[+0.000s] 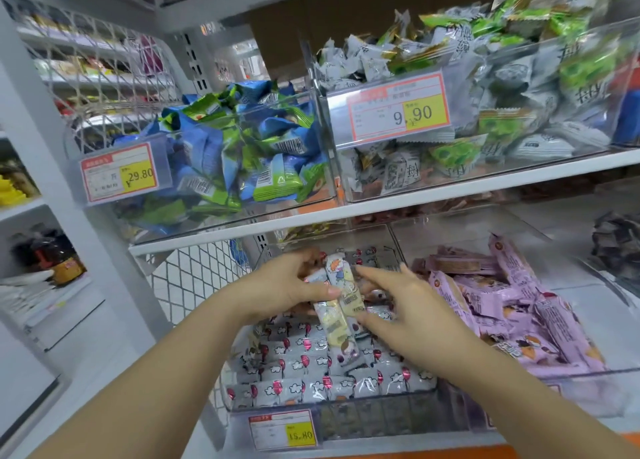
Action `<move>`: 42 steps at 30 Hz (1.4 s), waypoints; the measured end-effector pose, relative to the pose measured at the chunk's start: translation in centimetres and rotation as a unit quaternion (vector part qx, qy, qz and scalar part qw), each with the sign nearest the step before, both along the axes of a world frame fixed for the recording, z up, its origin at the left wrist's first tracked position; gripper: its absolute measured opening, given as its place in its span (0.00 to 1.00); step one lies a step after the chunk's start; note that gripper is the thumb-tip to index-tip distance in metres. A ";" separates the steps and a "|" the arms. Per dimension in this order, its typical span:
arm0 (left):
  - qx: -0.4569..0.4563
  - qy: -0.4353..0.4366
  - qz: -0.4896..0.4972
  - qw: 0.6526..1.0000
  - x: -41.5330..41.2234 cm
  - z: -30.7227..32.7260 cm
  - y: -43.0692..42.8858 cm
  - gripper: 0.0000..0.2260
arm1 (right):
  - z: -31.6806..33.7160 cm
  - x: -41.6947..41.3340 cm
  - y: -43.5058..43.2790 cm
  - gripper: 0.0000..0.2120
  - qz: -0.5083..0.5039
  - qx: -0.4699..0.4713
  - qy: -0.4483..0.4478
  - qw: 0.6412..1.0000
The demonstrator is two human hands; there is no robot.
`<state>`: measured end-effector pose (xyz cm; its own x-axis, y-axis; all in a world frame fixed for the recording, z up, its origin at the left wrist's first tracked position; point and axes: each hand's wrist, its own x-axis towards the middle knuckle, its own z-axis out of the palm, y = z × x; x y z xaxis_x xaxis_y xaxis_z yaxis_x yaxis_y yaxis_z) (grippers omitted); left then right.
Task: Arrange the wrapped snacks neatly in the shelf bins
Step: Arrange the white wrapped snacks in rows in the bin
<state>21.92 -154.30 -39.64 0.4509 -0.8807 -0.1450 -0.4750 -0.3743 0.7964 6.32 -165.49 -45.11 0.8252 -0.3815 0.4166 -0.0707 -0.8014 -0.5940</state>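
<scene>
Long wrapped snack bars (341, 302) with cartoon prints are held upright over a clear bin (346, 420) on the lower shelf. My left hand (287, 287) grips them from the left, thumb across the front. My right hand (401, 306) touches their right side with fingers spread; whether it grips them is unclear. Below lie rows of grey wrapped snacks (311, 372) with balloon and cloud prints, lined up fairly evenly in the bin.
A bin of pink wrapped bars (512, 306) sits to the right. On the upper shelf stand a bin of blue and green packets (242, 153) and a bin of grey and green packets (502, 94). Price tags (282, 431) hang on the bin fronts. White mesh panel at left.
</scene>
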 end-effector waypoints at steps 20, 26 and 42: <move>-0.096 -0.376 0.004 0.921 -1.9 -2.4 3.2 0.21 | 0.5 0.5 0.9 0.24 0.078 0.027 0.074 0.994; -0.158 -0.396 0.128 0.895 -0.7 -2.9 3.8 0.18 | 0.8 -0.1 -2.3 0.18 -0.067 0.096 -0.060 0.991; 0.077 -0.317 0.005 0.945 7.1 -2.9 -5.9 0.20 | -2.6 1.3 -4.8 0.14 -0.119 0.206 -0.031 0.971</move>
